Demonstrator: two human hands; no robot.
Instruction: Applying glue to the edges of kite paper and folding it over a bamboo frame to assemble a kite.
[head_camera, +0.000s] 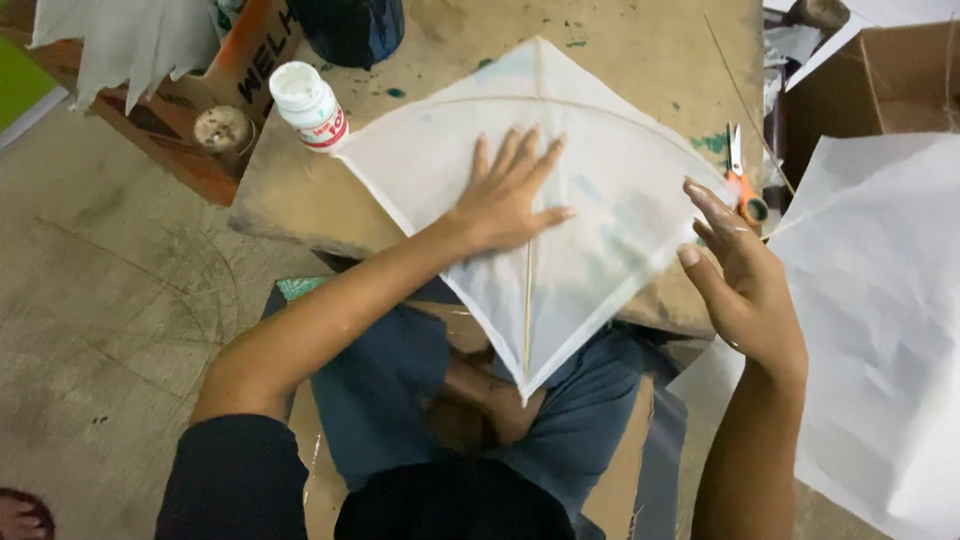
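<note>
One white diamond-shaped paper kite on our wooden desk

Our left hand presses it, fingers spread; our right hand hovers open, holding nothing.

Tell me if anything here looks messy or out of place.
Green paint smears stain the board near the scissors, and the kite overhangs the board's near edge, pinned only by the flat left hand.

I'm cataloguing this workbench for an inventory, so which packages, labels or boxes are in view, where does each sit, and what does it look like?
Glue bottle: upper left of the board, by the kite's corner; white, round cap, red-and-white label.
Orange carton: top left, beside the bottle; orange cardboard with dark lettering.
Brown box: top right, behind the scissors; plain open cardboard.
No screens or signs.
</note>
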